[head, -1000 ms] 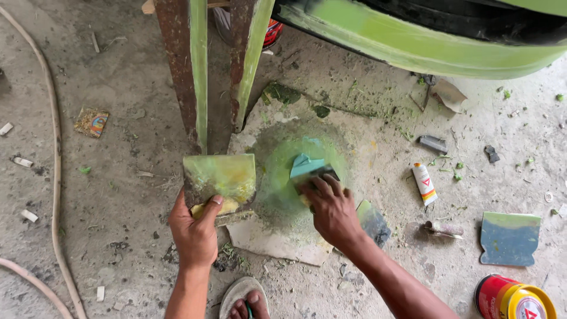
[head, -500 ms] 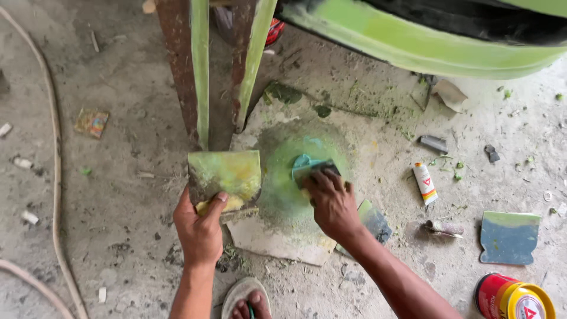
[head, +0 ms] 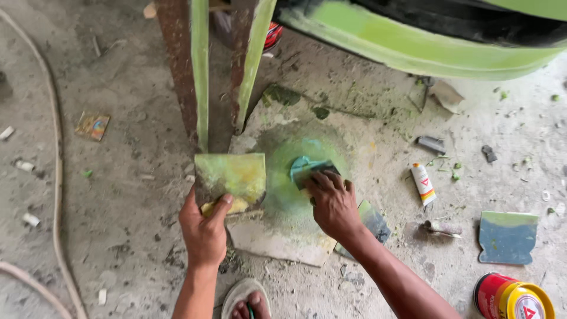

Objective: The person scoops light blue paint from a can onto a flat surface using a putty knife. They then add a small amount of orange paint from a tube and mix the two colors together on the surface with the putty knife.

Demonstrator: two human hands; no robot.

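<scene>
The left hand (head: 204, 227) is closed around the lower edge of a square putty-smeared plate (head: 231, 176), thumb on its front face, fingers behind; a lump of yellowish filler (head: 227, 206) sits just above the thumb. The plate stands tilted up from the ground, its face coated green and yellow. The right hand (head: 332, 204) is pressed down with its fingers clamped on a small teal scraper (head: 307, 169), whose blade lies flat on a round green paste patch (head: 295, 177) spread over a pale board (head: 277, 245) on the concrete floor (head: 106, 195). The scraper sits just ahead of the fingertips, beside the plate's right edge and apart from it.

Under the right wrist a second grey-green scraper (head: 372, 220) lies on the floor. Farther right are a small white tube (head: 423, 184), a squeezed grey tube (head: 440, 228), a blue-and-green plate (head: 507, 237) and a red-and-yellow tin (head: 512, 296). Behind the plate rises a rusty post with green edges (head: 201, 71), and a green curved body panel (head: 413, 47) crosses the top right. A sandalled foot (head: 247, 302) shows at the bottom edge, and a hose (head: 54, 177) curves along the left
</scene>
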